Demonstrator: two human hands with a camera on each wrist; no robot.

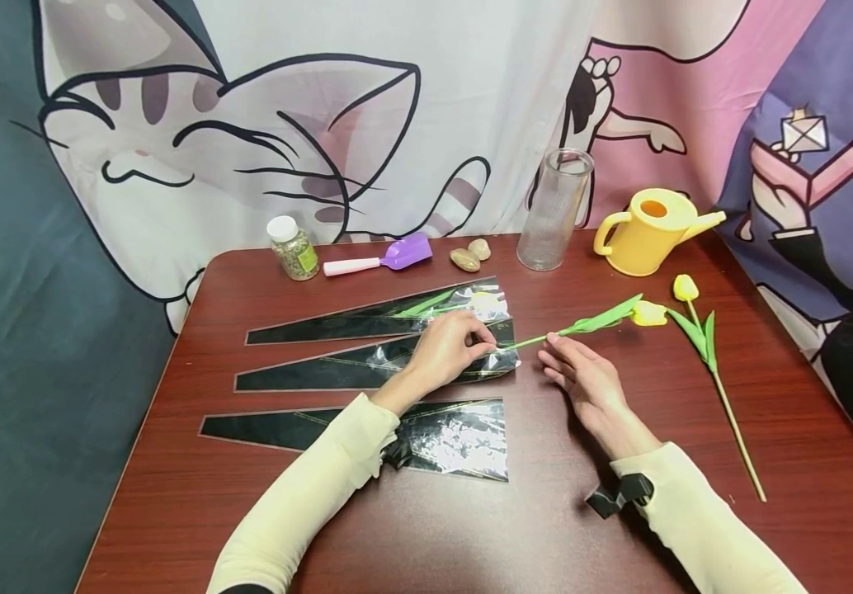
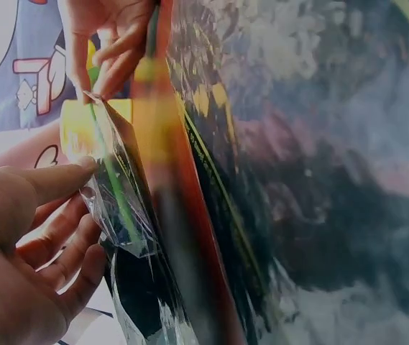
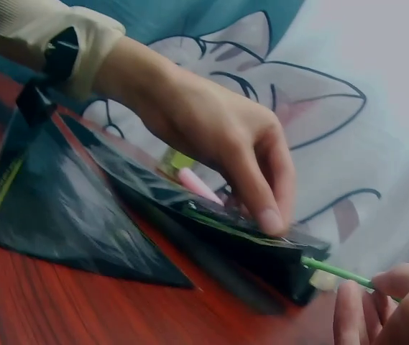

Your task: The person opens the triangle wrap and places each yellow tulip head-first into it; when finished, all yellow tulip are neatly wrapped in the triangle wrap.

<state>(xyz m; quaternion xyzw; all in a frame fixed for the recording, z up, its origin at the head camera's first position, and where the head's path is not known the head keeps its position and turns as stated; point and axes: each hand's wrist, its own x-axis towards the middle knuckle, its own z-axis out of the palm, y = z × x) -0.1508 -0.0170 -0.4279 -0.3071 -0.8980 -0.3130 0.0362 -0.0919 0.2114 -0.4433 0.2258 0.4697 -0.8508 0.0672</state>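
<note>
My left hand (image 1: 443, 353) pinches the wide end of the middle black flower sleeve (image 1: 322, 370), a clear-fronted tapered wrapper, with thumb and fingertips. My right hand (image 1: 591, 386) pinches the green stem of a yellow artificial tulip (image 1: 649, 313). The bloom points right, away from the sleeve. In the right wrist view the stem (image 3: 341, 270) reaches into the mouth of the sleeve, which gapes a little. Behind it, the back sleeve (image 1: 308, 327) has a tulip inside. A front sleeve (image 1: 464, 437) lies flat, partly under my left forearm.
Another yellow tulip (image 1: 723, 396) lies at the right. Along the back edge stand a jar (image 1: 294, 250), a purple shovel (image 1: 406, 252), two stones (image 1: 465, 260), a ribbed glass vase (image 1: 549, 219) and a yellow watering can (image 1: 645, 239). A printed curtain hangs behind the table (image 1: 545, 528).
</note>
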